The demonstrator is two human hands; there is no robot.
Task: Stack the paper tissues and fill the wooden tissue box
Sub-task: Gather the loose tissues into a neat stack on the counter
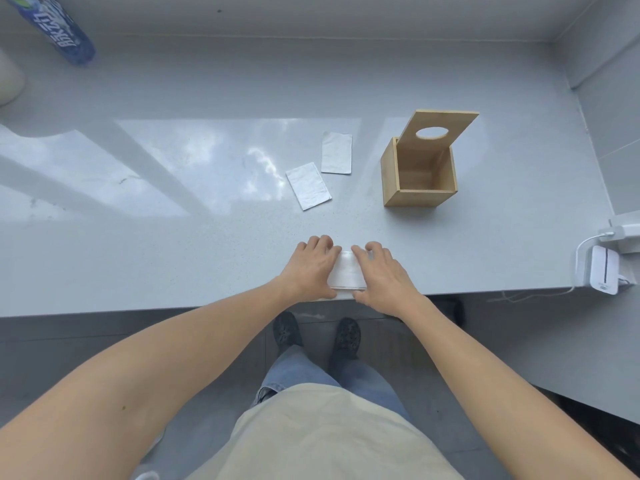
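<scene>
Both hands square a tissue stack (347,270) at the counter's (173,237) lower centre edge.
Left hand (309,268) and right hand (382,276) clasp its sides; the wooden box (417,174) stands open, upper right.

On the counter (173,237): 1 blue bottle (59,26) at 10 o'clock, 1 white charger (604,274) at 3 o'clock.

Bright daylight, window glare w/ sky reflections on countertop (173,174), fisheye warp at edges.
</scene>
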